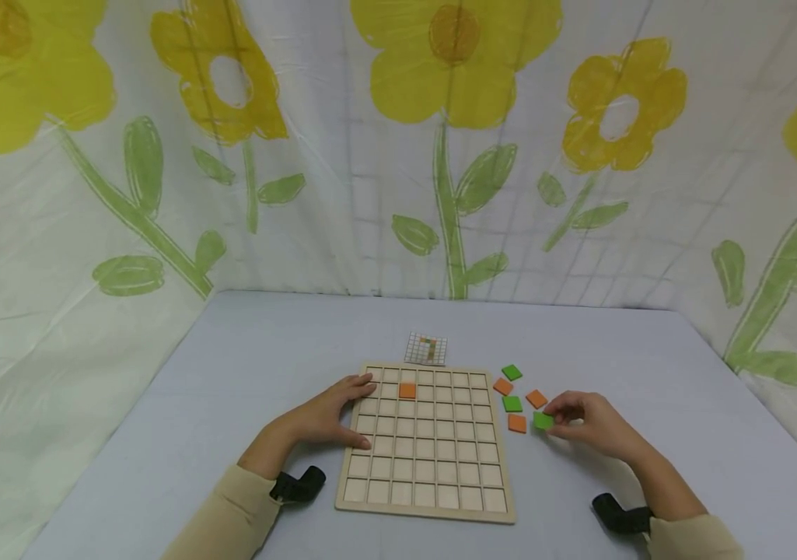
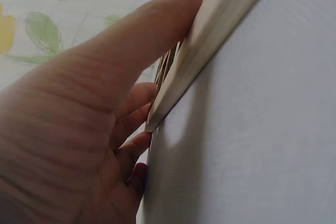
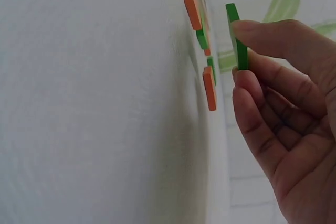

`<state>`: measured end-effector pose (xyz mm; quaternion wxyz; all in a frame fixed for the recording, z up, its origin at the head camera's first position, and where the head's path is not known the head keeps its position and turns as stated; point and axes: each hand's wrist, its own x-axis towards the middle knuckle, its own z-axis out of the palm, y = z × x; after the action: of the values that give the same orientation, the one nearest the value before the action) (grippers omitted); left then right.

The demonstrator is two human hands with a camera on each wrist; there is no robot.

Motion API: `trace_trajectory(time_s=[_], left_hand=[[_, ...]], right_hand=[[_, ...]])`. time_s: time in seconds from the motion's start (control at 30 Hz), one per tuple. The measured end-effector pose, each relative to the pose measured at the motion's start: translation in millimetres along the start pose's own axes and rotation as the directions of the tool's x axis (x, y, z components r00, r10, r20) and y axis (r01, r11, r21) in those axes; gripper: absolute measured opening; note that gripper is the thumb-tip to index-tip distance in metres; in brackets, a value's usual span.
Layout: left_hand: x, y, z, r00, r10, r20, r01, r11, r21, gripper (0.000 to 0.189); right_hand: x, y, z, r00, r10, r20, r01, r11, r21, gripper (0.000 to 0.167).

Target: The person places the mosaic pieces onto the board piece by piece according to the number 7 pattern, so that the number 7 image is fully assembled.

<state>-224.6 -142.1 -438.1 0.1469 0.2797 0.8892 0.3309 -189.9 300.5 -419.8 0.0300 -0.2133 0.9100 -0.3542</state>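
A light wooden grid board [image 1: 424, 514] lies on the table, with one orange tile [image 1: 407, 390] in a cell of its second row. My left hand [image 1: 324, 412] rests on the board's left edge, thumb and fingers spread over the rim; the left wrist view shows the thumb on the board's edge [image 2: 210, 30]. To the right of the board, my right hand [image 1: 594, 424] pinches a green square tile [image 3: 238, 38] between thumb and fingers. In the right wrist view that tile stands apart from the tabletop.
Beside the board's right edge lie loose orange tiles [image 1: 517, 423] and green tiles [image 1: 512, 404]. A small printed pattern card [image 1: 427, 349] sits behind the board on the pale table [image 1: 265, 334]. A flower-print curtain [image 1: 342, 202] hangs behind the table.
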Motion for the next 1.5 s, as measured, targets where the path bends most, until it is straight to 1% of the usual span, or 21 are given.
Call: trace_trajectory(time_s=[0.23,0.4,0.57,0.63,0.87,1.07,1.23,1.37,1.5], left_hand=[[0.8,-0.5,-1.8,1.0,-0.012,0.003,0.012,1.0,0.016,0.094],[1.5,-1.2,-1.8,1.0,-0.015,0.006,0.015,1.0,0.02,0.095],[1.9,-1.3,-1.4,1.0,-0.006,0.005,0.006,1.0,0.021,0.095],[2.0,-1.0,-1.4,1.0,-0.005,0.005,0.005,1.0,0.021,0.094],[2.0,-0.6,-1.6,1.0,0.0,0.003,0.0,1.0,0.029,0.093],[1.9,-0.6,-1.3,1.0,-0.002,0.008,0.001,1.0,0.026,0.094],[2.2,-0.6,-1.2,1.0,0.001,0.006,-0.001,1.0,0.024,0.094],[1.7,-0.2,-1.3,1.0,0.001,0.004,-0.001,1.0,0.023,0.094],[1.4,-0.1,-0.8,1.0,0.0,0.002,0.0,1.0,0.026,0.094]], right_hand=[[14.8,-5.5,4.1,0.999,-0.052,-0.006,0.052,0.998,0.017,0.023],[27.7,-11.8,9.3,0.998,-0.064,-0.024,0.065,0.997,0.043,0.022],[40.9,-21.3,16.6,0.992,-0.118,-0.048,0.121,0.99,0.068,0.022],[47.3,-23.7,20.1,0.989,-0.139,-0.044,0.142,0.987,0.078,0.023],[67.9,-32.0,30.8,0.985,-0.17,-0.015,0.171,0.98,0.1,0.021],[80.4,-40.4,39.4,0.985,-0.171,-0.005,0.17,0.974,0.151,0.022],[91.9,-49.1,46.6,0.985,-0.172,0.021,0.167,0.975,0.145,0.025],[100.5,-57.4,51.0,0.989,-0.146,0.032,0.14,0.979,0.149,0.026],[106.9,-63.6,54.8,0.989,-0.139,0.044,0.131,0.978,0.16,0.026]])
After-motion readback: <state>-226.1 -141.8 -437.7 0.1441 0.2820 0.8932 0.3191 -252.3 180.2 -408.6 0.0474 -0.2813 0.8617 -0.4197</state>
